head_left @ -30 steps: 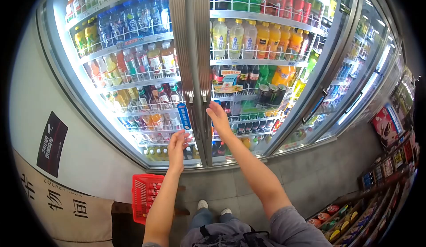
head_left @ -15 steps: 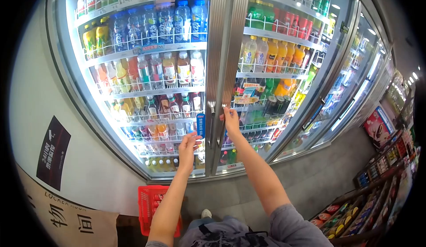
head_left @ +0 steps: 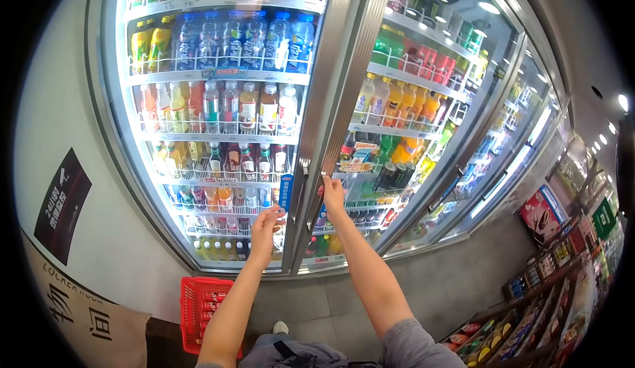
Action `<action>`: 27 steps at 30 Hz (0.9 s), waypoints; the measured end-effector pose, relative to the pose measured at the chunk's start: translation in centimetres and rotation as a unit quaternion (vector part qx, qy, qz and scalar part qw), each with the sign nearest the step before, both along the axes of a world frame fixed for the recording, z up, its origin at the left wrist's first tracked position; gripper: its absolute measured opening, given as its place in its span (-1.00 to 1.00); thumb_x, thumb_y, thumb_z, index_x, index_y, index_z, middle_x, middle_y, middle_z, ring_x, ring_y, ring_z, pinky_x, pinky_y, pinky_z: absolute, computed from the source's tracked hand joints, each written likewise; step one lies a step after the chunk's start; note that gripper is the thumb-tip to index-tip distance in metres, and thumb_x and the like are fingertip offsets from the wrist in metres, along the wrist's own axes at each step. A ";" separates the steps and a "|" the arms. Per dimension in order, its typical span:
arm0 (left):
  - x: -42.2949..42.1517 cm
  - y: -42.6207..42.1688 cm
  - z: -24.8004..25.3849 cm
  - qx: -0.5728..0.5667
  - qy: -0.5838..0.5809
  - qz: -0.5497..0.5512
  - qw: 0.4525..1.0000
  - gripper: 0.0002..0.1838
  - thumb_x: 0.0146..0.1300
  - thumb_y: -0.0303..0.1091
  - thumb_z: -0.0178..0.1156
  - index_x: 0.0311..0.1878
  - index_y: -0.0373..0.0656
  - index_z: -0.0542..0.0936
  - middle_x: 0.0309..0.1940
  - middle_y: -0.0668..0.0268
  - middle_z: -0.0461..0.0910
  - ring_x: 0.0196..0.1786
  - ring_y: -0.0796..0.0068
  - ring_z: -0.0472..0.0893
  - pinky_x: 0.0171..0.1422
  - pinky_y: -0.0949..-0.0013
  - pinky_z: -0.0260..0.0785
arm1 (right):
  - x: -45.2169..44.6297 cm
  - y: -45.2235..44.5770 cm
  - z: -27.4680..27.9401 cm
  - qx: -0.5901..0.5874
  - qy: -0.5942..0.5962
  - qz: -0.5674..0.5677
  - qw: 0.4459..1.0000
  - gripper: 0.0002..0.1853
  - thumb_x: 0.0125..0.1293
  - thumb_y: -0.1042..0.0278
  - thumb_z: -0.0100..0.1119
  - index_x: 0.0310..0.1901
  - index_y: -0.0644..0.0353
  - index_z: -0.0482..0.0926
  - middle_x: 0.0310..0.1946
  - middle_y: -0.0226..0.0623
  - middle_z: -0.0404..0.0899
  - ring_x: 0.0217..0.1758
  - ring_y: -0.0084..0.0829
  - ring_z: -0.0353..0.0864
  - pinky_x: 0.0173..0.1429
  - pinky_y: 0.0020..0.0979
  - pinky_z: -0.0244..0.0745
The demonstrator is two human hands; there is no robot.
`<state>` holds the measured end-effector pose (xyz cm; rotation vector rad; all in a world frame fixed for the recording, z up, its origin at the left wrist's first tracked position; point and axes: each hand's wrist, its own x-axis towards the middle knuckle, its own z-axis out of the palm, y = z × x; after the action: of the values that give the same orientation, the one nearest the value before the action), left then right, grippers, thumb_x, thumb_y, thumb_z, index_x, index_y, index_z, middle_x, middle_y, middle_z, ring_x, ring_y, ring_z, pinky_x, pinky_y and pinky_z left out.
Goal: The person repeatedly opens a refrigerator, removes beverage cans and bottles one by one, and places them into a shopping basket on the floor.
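Note:
In front of me stands a glass-door drinks fridge with a left door and a right door. My right hand is closed at the upper end of the right door's handle. Lower and to the left, my left hand is raised before the left door's glass, its fingers bent but apart and nothing visible in it. A blue strip label is on the left door near that hand. Bottles of blue-capped drink and juice bottles fill the shelves behind the glass.
A red basket with several red cans stands on the floor at lower left, by the wall. More fridge doors continue to the right. A snack rack is at lower right. A dark sign hangs on the left wall.
The view has shifted and tilted, so the fridge and basket sit differently in frame. My right hand stays at the handle. My left hand's fingers look more bent; both doors look unmoved.

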<state>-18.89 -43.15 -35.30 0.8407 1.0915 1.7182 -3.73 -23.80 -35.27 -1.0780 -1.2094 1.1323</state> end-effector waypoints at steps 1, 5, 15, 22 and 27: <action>0.4 0.3 0.3 -0.004 0.003 -0.007 1.000 -0.68 0.47 -0.30 -0.01 0.17 -0.16 0.55 0.02 0.27 0.64 -0.05 0.54 0.59 0.06 0.44 0.36 | 0.7 -1.3 -0.1 -0.004 0.003 -0.007 1.000 -0.69 0.47 0.09 0.08 -0.24 0.18 0.38 -0.51 -0.36 0.52 -0.42 -0.54 0.50 -0.25 -0.48 0.39; 3.5 2.1 1.8 0.009 0.014 -0.028 0.999 -0.63 0.46 -0.24 0.04 0.23 -0.18 0.52 0.09 0.25 0.60 0.08 0.49 0.57 0.15 0.39 0.34 | 4.5 -7.1 0.9 0.026 0.030 0.020 0.999 -0.70 0.44 0.13 0.12 -0.32 0.18 0.41 -0.51 -0.35 0.53 -0.44 -0.54 0.49 -0.23 -0.46 0.40; 14.6 4.0 4.8 0.036 0.061 -0.145 0.987 -0.54 0.48 -0.10 -0.03 0.15 -0.28 0.58 0.07 0.28 0.63 0.15 0.42 0.57 0.34 0.33 0.26 | 14.9 -20.6 2.7 0.177 -0.143 -0.183 0.956 -0.85 0.34 0.32 0.25 -0.24 0.22 0.57 -0.31 -0.31 0.57 -0.32 -0.49 0.55 -0.16 -0.49 0.42; 20.4 -1.3 3.4 0.063 -0.060 -0.221 0.971 -0.64 0.42 -0.15 0.08 0.02 -0.27 0.60 -0.16 0.34 0.62 -0.09 0.49 0.58 0.13 0.36 0.37 | 15.7 -28.8 10.4 0.271 0.025 -0.039 0.961 -0.89 0.36 0.49 0.17 -0.14 0.32 0.56 -0.23 -0.32 0.58 -0.20 -0.58 0.60 -0.11 -0.52 0.52; 24.5 -5.1 3.3 0.021 -0.101 -0.452 0.886 -0.57 0.47 -0.10 -0.01 0.14 -0.27 0.52 -0.06 0.25 0.61 0.02 0.40 0.58 0.19 0.30 0.37 | 15.0 -28.9 12.8 0.283 0.102 0.030 0.953 -0.88 0.38 0.46 0.15 -0.12 0.30 0.58 -0.27 -0.31 0.60 -0.26 -0.56 0.63 -0.18 -0.50 0.56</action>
<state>5.63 -48.28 -32.01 0.9629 0.3874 0.9950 11.23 -52.71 -22.48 -0.4794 -1.2953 0.8372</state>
